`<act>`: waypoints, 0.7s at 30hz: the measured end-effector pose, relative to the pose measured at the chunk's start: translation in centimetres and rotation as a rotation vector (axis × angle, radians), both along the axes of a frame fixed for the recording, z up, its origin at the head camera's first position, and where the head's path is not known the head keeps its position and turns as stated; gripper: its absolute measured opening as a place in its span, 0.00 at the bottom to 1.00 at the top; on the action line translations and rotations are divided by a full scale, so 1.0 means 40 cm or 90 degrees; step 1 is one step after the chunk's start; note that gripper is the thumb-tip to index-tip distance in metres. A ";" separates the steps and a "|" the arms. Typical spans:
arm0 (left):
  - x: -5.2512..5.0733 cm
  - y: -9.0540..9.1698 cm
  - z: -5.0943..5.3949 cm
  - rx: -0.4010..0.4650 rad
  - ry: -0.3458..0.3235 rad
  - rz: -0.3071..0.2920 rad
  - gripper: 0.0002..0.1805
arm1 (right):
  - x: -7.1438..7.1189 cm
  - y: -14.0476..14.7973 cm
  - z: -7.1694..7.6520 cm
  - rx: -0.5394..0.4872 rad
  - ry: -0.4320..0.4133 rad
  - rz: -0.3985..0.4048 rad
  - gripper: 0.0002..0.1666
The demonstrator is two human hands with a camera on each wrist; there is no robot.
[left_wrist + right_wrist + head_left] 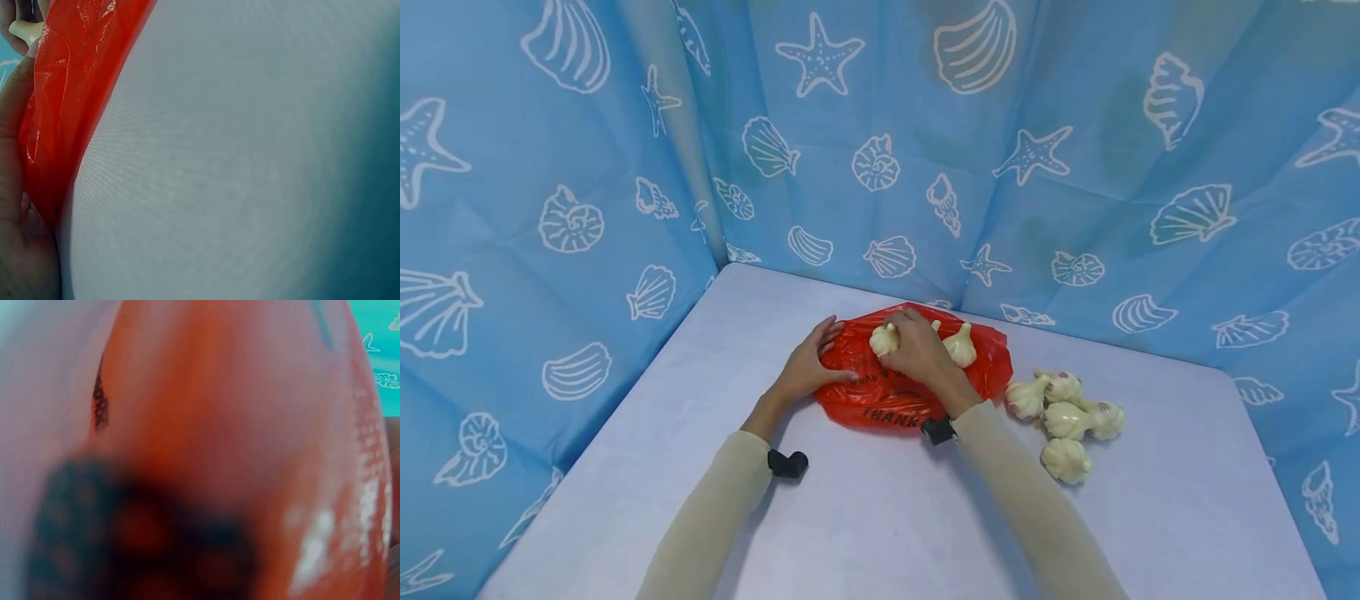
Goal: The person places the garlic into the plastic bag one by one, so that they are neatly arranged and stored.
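A red plastic bag with dark lettering lies flat on the white table. My right hand is over the bag and grips a garlic bulb between thumb and fingers. Behind it on the bag sits another garlic bulb, with the stem of one more partly hidden by the hand. My left hand rests at the bag's left edge, fingers and thumb spread apart and touching the plastic. In the left wrist view the thumb lies along the red bag. The right wrist view is mostly blurred red plastic.
To the right of the bag, several garlic bulbs lie clustered on the white table. A blue curtain with white shell and starfish prints stands along the table's back and left sides.
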State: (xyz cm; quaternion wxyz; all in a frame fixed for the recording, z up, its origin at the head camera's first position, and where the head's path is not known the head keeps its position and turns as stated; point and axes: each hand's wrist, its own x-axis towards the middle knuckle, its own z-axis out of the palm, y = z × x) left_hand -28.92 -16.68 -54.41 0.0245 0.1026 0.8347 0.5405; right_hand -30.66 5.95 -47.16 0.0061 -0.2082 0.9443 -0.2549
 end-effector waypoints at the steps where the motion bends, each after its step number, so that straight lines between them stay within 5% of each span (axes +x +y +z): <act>1: 0.000 0.000 0.000 0.000 0.001 0.000 0.60 | -0.001 0.001 0.000 0.006 0.000 0.003 0.37; 12: 0.005 0.002 0.000 0.001 -0.003 0.002 0.59 | -0.003 0.005 0.003 0.066 -0.053 0.007 0.47; 21: 0.007 0.002 0.004 0.003 -0.006 0.007 0.59 | -0.010 0.006 0.001 0.079 -0.049 0.019 0.42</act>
